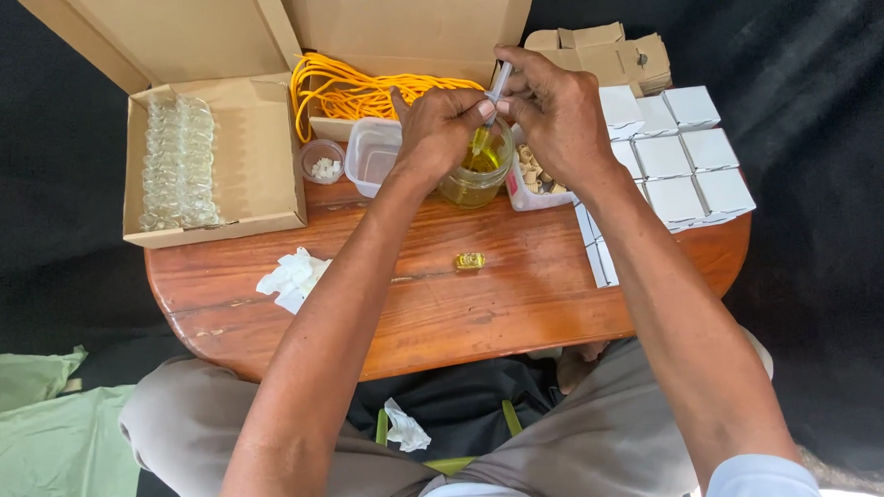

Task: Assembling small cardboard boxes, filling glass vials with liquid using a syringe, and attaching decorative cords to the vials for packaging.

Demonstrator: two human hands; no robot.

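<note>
Both hands over jar point(475, 179): left hand point(438, 131) pinches a tiny vial, right hand point(555, 112) grips syringe point(492, 90). Vial likely fragile, slippery; hold by its sides.

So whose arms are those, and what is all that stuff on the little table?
Those arms belong to a person, not a machine. The camera sits on the person's head and looks down, so you see their own arms and lap. Both hands work over a small clear jar of yellow liquid. The left hand and the right hand hold a thin clear syringe together, its tip pointing down into the jar. On the round brown wooden table lie a crumpled white tissue and a tiny yellow piece. Behind are an open cardboard box of small glass bottles, a box of yellow cord, a clear plastic tub, and folded small white boxes on the right.
</note>
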